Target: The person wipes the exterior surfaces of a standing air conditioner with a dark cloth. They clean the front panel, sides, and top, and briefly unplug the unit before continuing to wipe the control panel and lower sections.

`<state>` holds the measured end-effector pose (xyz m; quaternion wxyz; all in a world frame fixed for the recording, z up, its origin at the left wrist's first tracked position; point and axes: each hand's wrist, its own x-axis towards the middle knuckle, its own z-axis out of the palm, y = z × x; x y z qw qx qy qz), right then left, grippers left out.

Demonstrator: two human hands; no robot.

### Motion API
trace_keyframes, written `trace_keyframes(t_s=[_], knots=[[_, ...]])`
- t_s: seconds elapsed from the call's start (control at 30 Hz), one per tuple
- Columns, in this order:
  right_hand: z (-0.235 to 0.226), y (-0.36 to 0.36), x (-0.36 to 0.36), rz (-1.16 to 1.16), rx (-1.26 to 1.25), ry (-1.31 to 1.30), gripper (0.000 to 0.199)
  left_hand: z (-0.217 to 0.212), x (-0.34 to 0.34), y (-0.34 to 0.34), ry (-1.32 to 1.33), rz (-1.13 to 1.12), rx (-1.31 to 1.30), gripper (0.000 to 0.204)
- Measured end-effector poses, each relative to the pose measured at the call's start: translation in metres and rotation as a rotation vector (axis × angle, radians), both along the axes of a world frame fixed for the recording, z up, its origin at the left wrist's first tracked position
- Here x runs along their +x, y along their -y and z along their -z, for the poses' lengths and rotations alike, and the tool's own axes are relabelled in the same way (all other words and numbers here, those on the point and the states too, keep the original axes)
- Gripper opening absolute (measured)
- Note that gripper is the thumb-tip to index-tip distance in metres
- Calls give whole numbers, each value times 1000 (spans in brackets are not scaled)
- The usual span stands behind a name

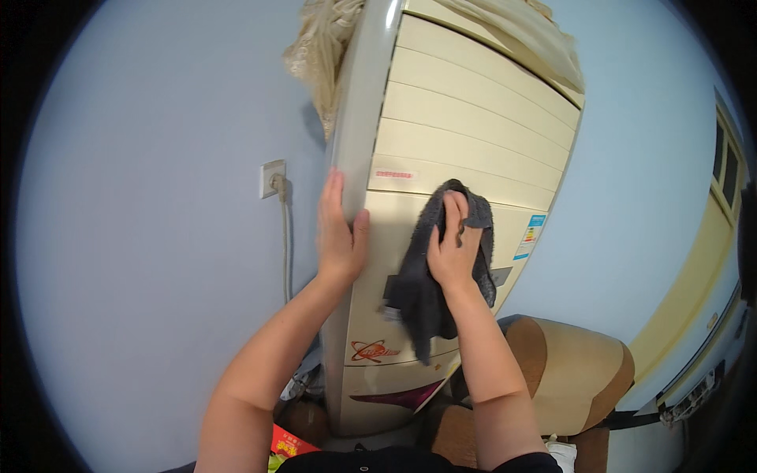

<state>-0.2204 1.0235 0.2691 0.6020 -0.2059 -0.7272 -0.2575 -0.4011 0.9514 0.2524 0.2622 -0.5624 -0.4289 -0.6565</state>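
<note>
A tall cream floor-standing air conditioner (pixel 465 118) stands in front of me, tilted in the view. My left hand (pixel 341 244) lies against its left side edge, thumb apart from the other fingers, holding nothing. A dark grey cloth (pixel 422 288) is pressed on the middle of the front panel by my right hand (pixel 457 252). Its fingers are partly tucked into the fabric, and the cloth's lower end hangs down over the panel. Behind the cloth, a dark display area is mostly hidden. To the right of the cloth is a blue and white label (pixel 529 237).
A plug with a grey cord sits in a wall socket (pixel 272 179) left of the unit. Cream lace fabric (pixel 319 59) drapes over its top. A brown and tan sofa (pixel 579 370) stands at lower right; a red package (pixel 293 441) lies at the bottom.
</note>
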Motion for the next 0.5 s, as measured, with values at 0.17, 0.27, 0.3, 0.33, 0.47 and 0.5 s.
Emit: trace_keyframes(t_s=[0.17, 0.27, 0.3, 0.33, 0.47, 0.5], knots=[[-10, -14, 34, 48, -114, 53, 49, -1, 7, -1, 65, -23, -2, 60], [-15, -33, 53, 62, -132, -22, 56, -1, 9, 0, 86, -29, -32, 62], [-21, -34, 53, 68, -111, -4, 57, -1, 11, -2, 97, -22, -35, 62], [-29, -34, 53, 75, -91, 13, 57, 0, 13, -3, 108, -14, -38, 61], [-57, -58, 70, 50, -149, -115, 55, 4, 8, -3, 71, -26, 0, 59], [-59, -74, 82, 74, -185, -179, 54, 3, 8, -1, 67, -29, -19, 60]])
